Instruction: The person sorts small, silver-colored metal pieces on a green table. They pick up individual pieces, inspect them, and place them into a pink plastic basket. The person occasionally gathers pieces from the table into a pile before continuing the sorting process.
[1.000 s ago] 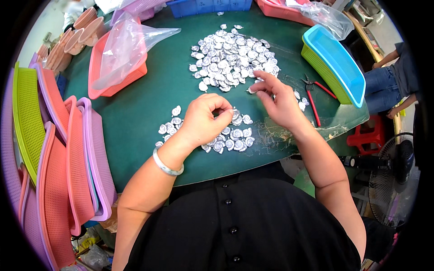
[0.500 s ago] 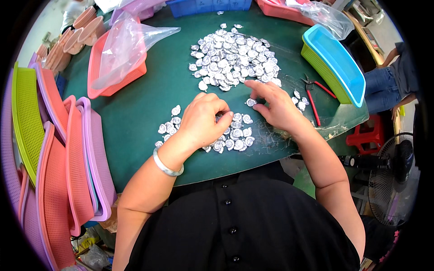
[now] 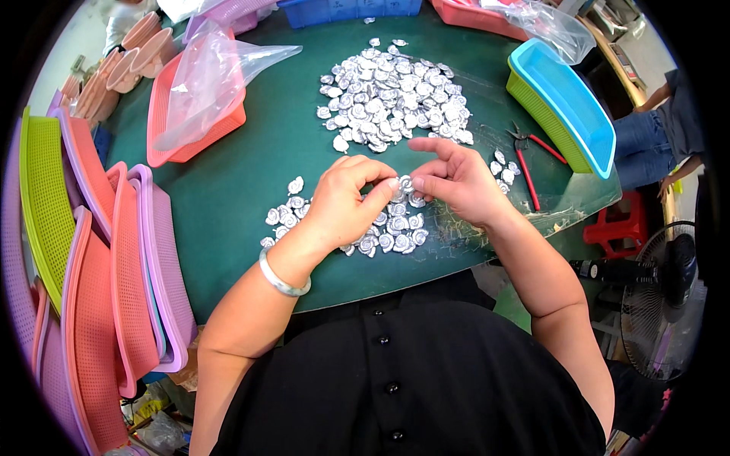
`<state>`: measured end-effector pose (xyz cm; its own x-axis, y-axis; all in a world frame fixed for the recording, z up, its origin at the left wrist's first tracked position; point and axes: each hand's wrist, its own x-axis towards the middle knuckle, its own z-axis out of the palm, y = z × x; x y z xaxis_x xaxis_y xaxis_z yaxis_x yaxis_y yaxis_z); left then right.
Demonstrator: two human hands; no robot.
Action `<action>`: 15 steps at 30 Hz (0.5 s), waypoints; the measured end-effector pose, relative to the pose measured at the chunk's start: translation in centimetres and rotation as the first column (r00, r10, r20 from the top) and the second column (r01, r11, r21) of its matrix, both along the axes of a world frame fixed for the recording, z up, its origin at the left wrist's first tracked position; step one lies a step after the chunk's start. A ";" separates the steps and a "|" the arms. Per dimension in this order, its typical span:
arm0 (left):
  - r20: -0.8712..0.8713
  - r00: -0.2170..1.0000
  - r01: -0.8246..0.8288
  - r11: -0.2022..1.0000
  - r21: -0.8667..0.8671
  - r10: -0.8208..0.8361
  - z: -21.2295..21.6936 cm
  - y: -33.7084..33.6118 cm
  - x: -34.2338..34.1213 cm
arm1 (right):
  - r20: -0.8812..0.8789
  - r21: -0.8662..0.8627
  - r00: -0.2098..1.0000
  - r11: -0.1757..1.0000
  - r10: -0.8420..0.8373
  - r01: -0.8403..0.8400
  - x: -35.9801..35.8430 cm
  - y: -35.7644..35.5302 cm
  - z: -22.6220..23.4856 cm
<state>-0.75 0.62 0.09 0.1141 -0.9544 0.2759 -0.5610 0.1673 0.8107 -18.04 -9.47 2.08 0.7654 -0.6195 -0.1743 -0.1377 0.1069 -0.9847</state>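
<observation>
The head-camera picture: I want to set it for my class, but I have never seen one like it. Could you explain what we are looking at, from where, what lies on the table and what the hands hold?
The camera sits on a person's head and looks down, so the forearms enter from below and the wide lens bends straight edges. No machine works here, only two bare hands. The left hand and right hand meet over a near pile of small silver pieces and pinch one silver piece between their fingertips. A larger far pile lies beyond on the green table. Around it are coloured baskets, a plastic bag and red-handled pliers.
</observation>
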 end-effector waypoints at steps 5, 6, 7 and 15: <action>-0.246 0.969 0.010 0.994 0.111 0.018 0.0 0.2 0.0 | 0.015 0.009 0.998 0.998 0.054 -0.055 -0.1 -0.1 0.5; -0.215 0.977 0.008 0.995 0.103 0.015 0.0 0.1 0.1 | 0.000 -0.020 0.999 0.999 0.050 -0.050 -0.2 -0.4 0.4; -0.183 0.983 0.005 0.995 0.096 0.012 0.0 0.1 0.2 | -0.014 -0.049 0.999 0.998 0.046 -0.047 -0.4 -0.8 0.2; 0.300 0.936 0.223 0.969 -0.104 -0.183 0.4 0.2 -0.3 | -0.122 -0.763 0.944 0.637 -0.308 0.109 -3.4 -3.7 0.0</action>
